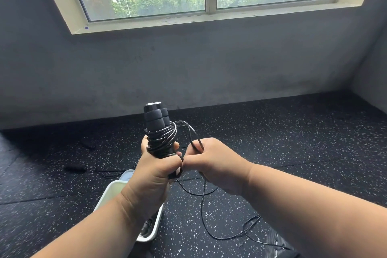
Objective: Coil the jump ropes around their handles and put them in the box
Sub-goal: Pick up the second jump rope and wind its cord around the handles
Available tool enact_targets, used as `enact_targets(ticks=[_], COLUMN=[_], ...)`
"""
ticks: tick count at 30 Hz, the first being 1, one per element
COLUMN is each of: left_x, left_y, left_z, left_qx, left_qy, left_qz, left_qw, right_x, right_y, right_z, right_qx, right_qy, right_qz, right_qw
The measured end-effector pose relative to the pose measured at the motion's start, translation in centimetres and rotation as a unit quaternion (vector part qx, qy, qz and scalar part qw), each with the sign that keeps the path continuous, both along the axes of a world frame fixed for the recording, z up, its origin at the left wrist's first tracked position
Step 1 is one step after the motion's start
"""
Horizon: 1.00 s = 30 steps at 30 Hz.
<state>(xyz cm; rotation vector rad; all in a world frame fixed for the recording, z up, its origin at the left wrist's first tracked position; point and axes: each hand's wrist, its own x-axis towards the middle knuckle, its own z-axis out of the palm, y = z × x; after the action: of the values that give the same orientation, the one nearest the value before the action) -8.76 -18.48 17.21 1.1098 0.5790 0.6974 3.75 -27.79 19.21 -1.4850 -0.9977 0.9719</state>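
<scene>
My left hand [156,170] grips two black foam jump rope handles [156,116] held upright side by side, with several turns of thin black rope [162,139] coiled round them. My right hand [217,165] sits just right of the handles and pinches a loop of that rope. The loose end of the rope [228,234] trails down onto the floor. Below my left forearm stands the white box [110,195], with something dark partly visible inside it.
Another black handle [75,168] with its rope lies on the speckled black rubber floor [272,142] to the left, and a further dark piece [88,145] lies beyond it. A grey wall and a window stand ahead.
</scene>
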Motion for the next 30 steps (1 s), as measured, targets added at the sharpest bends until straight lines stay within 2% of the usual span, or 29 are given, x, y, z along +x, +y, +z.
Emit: enact_targets(ticks=[4,6,13,17,21,26,30], left_x=[-0.5,-0.6,-0.3,-0.1,-0.2,0.0,-0.2], left_y=[-1.0,-1.6,-1.5,-1.1,-0.6,-0.5,-0.8], left_z=[0.9,1.2,1.4,1.3,1.1,1.0,1.3], left_qx=[0.052,0.074,0.013,-0.029,-0.028,-0.03,-0.034], left_qy=[-0.021,-0.03,-0.042,-0.049,-0.056,-0.069,-0.075], left_qz=[-0.052,-0.049,-0.028,-0.004,-0.015,-0.035,-0.055], left_qw=[0.997,0.996,0.999,0.998,0.998,0.997,0.995], right_x=[0.7,1.0,0.5,0.1,0.3,-0.5,-1.2], right_y=[-0.1,-0.4,-0.2,-0.2,-0.3,-0.4,-0.4], right_z=[0.3,0.4,0.3,0.1,0.1,-0.3,-0.2], right_qx=[-0.006,-0.005,0.0,0.007,0.023,0.069,0.068], right_qy=[0.002,-0.01,-0.013,0.028,0.05,0.165,0.268], right_qz=[-0.017,0.005,0.006,0.032,0.029,0.041,0.035], right_qw=[1.0,1.0,1.0,0.999,0.998,0.983,0.96])
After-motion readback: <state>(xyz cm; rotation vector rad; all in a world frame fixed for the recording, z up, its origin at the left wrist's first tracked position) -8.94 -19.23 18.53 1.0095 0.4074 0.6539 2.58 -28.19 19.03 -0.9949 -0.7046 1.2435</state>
